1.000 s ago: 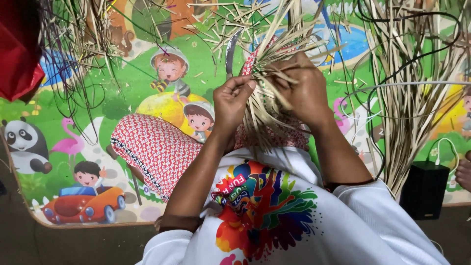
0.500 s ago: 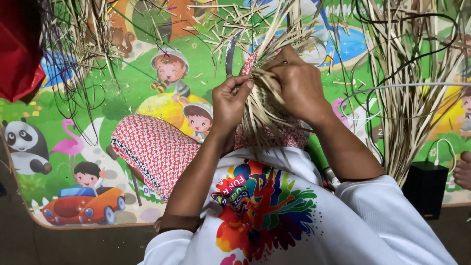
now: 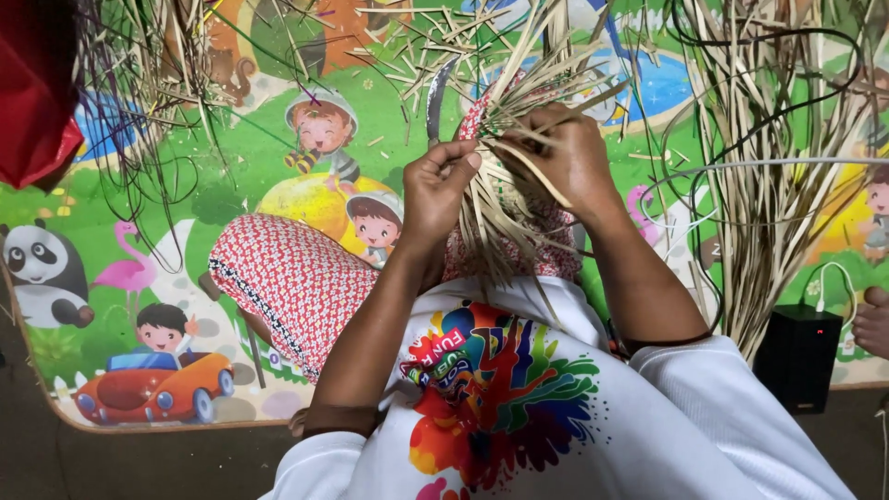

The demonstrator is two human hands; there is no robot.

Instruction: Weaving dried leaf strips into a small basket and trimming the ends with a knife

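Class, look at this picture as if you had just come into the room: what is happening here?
A person in a white printed shirt sits on a colourful cartoon play mat and works a bundle of pale dried strips with both bare hands. The left hand pinches strips near the middle of the bundle, and the right hand grips it from the other side. More loose strips lie to the right, beside a small black box. Red patterned cloth covers the person's leg.

— What did the person wear?
— A white shirt [image 3: 593, 435] with a bright multicolour splash print on the chest, and a red-and-white patterned cloth [image 3: 287, 278] over the lap. Forearms were bare.
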